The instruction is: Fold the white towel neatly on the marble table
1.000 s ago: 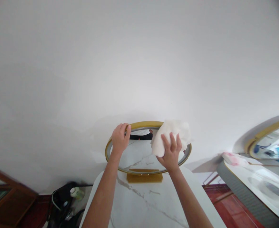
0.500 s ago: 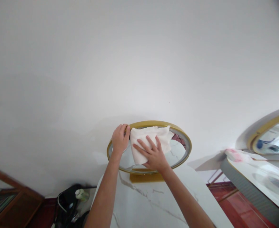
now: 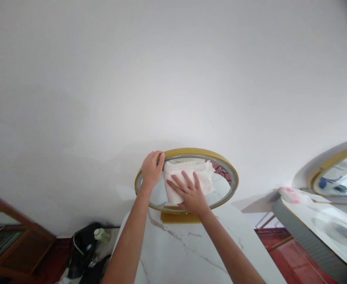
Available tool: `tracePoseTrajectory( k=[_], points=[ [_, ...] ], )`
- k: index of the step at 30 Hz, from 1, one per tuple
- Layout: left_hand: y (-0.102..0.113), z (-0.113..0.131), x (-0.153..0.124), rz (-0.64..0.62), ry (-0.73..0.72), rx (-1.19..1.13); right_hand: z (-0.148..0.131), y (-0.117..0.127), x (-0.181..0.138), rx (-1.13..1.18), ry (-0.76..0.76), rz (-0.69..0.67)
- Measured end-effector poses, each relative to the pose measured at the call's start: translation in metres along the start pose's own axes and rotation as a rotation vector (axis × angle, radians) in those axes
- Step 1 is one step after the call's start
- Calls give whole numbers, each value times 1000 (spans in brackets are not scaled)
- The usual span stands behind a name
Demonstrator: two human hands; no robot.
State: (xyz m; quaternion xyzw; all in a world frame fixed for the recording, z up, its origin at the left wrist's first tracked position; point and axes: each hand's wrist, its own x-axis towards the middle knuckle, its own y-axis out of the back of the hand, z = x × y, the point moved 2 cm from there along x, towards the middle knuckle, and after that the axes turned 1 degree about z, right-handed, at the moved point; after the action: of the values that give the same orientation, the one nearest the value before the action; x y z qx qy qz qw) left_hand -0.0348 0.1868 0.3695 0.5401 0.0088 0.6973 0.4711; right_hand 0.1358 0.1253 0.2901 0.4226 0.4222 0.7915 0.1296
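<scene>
Sitting at 7 o'clock: greenish bottle [image 3: 101,236] beside a black object [image 3: 84,244]; bottle contents can't be made out. Left grip [image 3: 152,169] curls closed over the gold-rimmed mirror [image 3: 222,189] at its 10 o'clock edge. Right grip [image 3: 192,196] is flat, fingers spread, against white cloth [image 3: 206,177] over its face. Mirror is at 6 o'clock, on marbled surface [image 3: 176,252].

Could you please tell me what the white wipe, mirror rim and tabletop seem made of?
White wipe: soft, matte paper or cloth, by its uneven edge. Mirror rim: golden metal or plastic, by its smooth, satin sheen. Tabletop: smooth marble or imitation, by its greyish veins.
</scene>
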Motion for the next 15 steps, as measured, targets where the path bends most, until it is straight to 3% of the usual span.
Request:
tracePoseTrajectory(
  k=[4, 7, 12, 15],
  points=[
    [6, -5, -2, -31, 17, -110, -6, -10, -6, -1, -17, -16],
    [8, -26, -16, 48, 85, -160, -8, -11, -9, 18, -34, -22],
    [-4, -89, -69, 247, 412, -242, -10, -12, -11, 6, -56, -65],
    [-17, -118, -101, 226, 650, -434, -15, -16, -10, 11, -66, -74]
  ],
)
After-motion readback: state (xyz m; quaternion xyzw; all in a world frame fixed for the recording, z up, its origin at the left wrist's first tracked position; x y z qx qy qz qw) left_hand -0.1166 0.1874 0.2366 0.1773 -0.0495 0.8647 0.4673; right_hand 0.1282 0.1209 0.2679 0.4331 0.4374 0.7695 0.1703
